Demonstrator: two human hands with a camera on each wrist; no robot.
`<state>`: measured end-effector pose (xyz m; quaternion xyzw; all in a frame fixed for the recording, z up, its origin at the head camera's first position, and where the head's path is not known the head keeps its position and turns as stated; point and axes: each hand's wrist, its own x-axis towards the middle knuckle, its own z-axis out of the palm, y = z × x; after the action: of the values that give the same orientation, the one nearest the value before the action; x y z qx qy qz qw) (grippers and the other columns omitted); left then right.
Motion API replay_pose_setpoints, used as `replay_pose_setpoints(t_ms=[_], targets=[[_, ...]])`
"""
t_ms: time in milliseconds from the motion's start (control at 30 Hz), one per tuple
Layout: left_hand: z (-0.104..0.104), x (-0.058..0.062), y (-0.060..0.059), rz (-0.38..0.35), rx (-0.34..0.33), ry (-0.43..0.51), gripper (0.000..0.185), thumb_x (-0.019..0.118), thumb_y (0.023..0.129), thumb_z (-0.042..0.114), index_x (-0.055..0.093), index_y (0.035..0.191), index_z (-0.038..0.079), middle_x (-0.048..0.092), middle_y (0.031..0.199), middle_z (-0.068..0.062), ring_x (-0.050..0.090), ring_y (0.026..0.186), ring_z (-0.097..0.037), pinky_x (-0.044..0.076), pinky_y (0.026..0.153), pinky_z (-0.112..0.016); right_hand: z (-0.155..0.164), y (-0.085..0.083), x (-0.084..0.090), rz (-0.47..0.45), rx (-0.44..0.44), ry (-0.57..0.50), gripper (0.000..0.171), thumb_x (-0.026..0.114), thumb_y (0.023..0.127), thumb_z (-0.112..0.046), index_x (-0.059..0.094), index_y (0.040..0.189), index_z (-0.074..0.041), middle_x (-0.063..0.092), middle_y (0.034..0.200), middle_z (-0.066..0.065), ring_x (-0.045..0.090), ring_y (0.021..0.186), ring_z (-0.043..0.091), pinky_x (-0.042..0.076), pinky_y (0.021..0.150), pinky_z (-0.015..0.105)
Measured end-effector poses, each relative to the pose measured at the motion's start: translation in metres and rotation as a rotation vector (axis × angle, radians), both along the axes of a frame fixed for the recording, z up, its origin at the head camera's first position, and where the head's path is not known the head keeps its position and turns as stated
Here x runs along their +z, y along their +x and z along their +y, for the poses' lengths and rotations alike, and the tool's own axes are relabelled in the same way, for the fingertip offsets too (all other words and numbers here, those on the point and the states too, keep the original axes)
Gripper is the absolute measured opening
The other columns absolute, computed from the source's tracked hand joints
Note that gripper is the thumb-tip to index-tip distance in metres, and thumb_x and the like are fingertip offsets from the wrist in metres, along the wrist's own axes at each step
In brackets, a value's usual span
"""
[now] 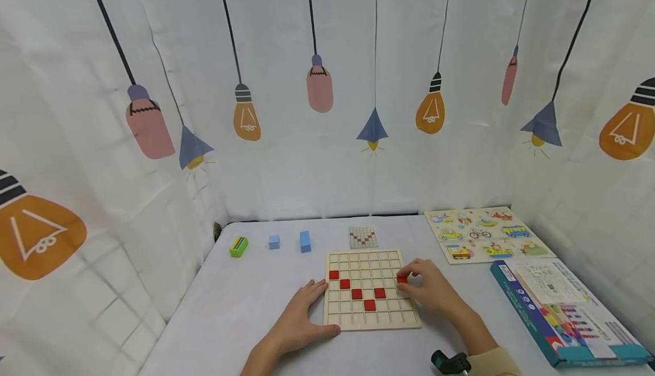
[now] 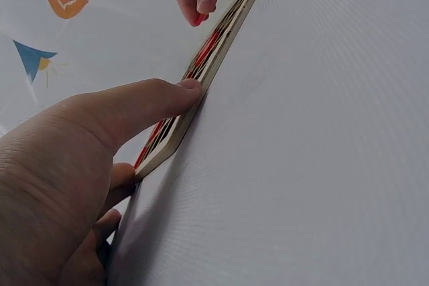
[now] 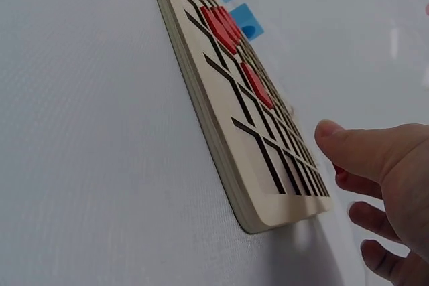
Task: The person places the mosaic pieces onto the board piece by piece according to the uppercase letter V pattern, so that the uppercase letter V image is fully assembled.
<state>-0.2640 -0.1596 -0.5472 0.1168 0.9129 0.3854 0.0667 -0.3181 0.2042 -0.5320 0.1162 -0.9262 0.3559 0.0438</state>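
A square wooden grid board [image 1: 394, 320] lies on the table with several red square tiles [image 1: 356, 294] in its cells, running down to the right and then up. My right hand [image 1: 427, 286] pinches another red tile [image 1: 402, 279] between thumb and fingers, over the board's right edge. My left hand [image 1: 297, 320] spans the near left corner. Its thumb [image 2: 151, 102] touches the board's near edge, while its fingers lie along the left side. Just behind the board is a small pattern card [image 1: 363, 238] showing a grid with coloured squares.
At the back left are a green-and-yellow block [image 1: 238, 247], a small blue cube [image 1: 274, 242] and a taller blue block [image 1: 305, 242]. A picture puzzle board [image 1: 481, 234] lies back right, with a flat box [image 1: 568, 313] nearer. White curtains [image 1: 327, 177] enclose the table.
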Motion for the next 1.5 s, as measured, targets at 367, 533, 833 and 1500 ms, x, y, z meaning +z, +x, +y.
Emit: replay_pose_setpoints(t_ms=[367, 533, 833, 1500], targets=[[0.0, -0.002, -0.001, 0.011, 0.0, -0.008, 0.109, 0.09, 0.078, 0.068, 0.049, 0.169, 0.026, 0.043, 0.179, 0.007, 0.024, 0.173, -0.035, 0.026, 0.133, -0.077, -0.017, -0.005, -0.004, -0.024, 0.007, -0.03, 0.018, 0.09, 0.095, -0.026, 0.082, 0.111, -0.03, 0.07, 0.113, -0.013, 0.056, 0.112, 0.016, 0.052, 0.098, 0.04], [0.0, -0.001, 0.0, 0.009, 0.002, -0.01, 0.109, 0.09, 0.078, 0.068, 0.048, 0.169, 0.026, 0.042, 0.179, 0.006, 0.024, 0.173, -0.035, 0.025, 0.134, -0.077, -0.022, -0.008, -0.007, -0.023, 0.027, -0.048, 0.017, 0.09, 0.095, -0.027, 0.082, 0.11, -0.031, 0.071, 0.114, -0.014, 0.057, 0.116, 0.015, 0.053, 0.103, 0.043], [0.0, -0.001, 0.0, 0.014, 0.0, -0.008, 0.109, 0.09, 0.078, 0.068, 0.048, 0.169, 0.025, 0.043, 0.179, 0.006, 0.024, 0.173, -0.036, 0.023, 0.135, -0.076, -0.027, -0.012, -0.012, -0.012, 0.045, -0.043, 0.016, 0.09, 0.096, -0.029, 0.082, 0.109, -0.031, 0.071, 0.113, -0.015, 0.056, 0.112, 0.011, 0.055, 0.099, 0.039], [0.001, -0.001, 0.0, 0.018, 0.004, -0.017, 0.11, 0.091, 0.078, 0.069, 0.049, 0.169, 0.024, 0.044, 0.178, 0.006, 0.025, 0.173, -0.035, 0.025, 0.134, -0.076, -0.025, -0.006, -0.007, -0.009, 0.027, -0.03, 0.021, 0.088, 0.098, -0.029, 0.082, 0.118, -0.031, 0.07, 0.117, -0.016, 0.057, 0.115, 0.012, 0.055, 0.1, 0.04]])
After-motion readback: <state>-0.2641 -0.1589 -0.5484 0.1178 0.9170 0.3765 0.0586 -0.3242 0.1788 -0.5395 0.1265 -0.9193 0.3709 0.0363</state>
